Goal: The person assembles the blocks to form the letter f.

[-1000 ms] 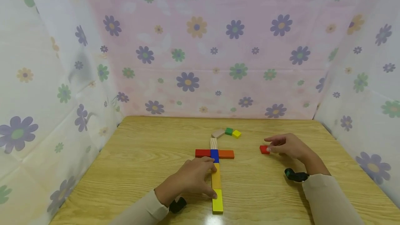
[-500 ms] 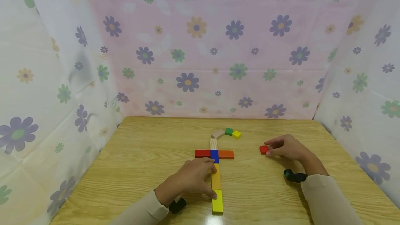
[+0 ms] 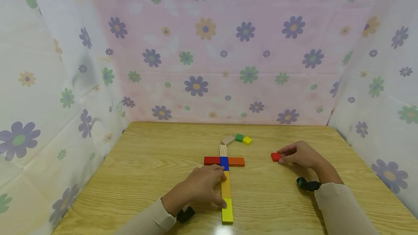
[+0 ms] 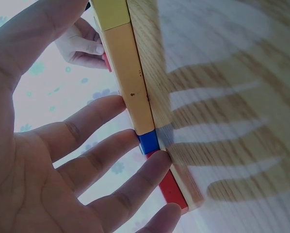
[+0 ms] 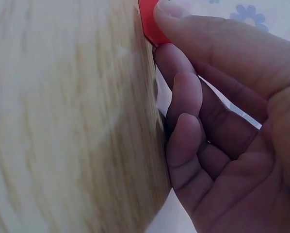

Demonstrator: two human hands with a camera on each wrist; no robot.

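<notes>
A small red block (image 3: 275, 157) lies on the table at the right, and my right hand (image 3: 302, 155) pinches its near side between thumb and fingers. In the right wrist view the thumb presses the red block (image 5: 152, 22) while the other fingers curl below. My left hand (image 3: 202, 184) rests with spread fingers along a row of blocks: a yellow block (image 3: 227, 213), an orange-yellow block (image 3: 226, 186) and a blue block (image 3: 224, 162). A long red block (image 3: 211, 160) and an orange block (image 3: 236, 161) flank the blue one, forming a cross. A plain wood block (image 3: 223, 150) continues the row.
Beyond the cross lie a tan block (image 3: 228, 140), a green block (image 3: 239, 137) and a small yellow block (image 3: 247, 140) in a curved line. Flowered cloth (image 3: 209, 46) encloses the wooden table (image 3: 147, 144) at the back and both sides.
My right hand has settled slightly, its index finger coming down from above the red block to the block's side. The left hand and the row of blocks stay put.
</notes>
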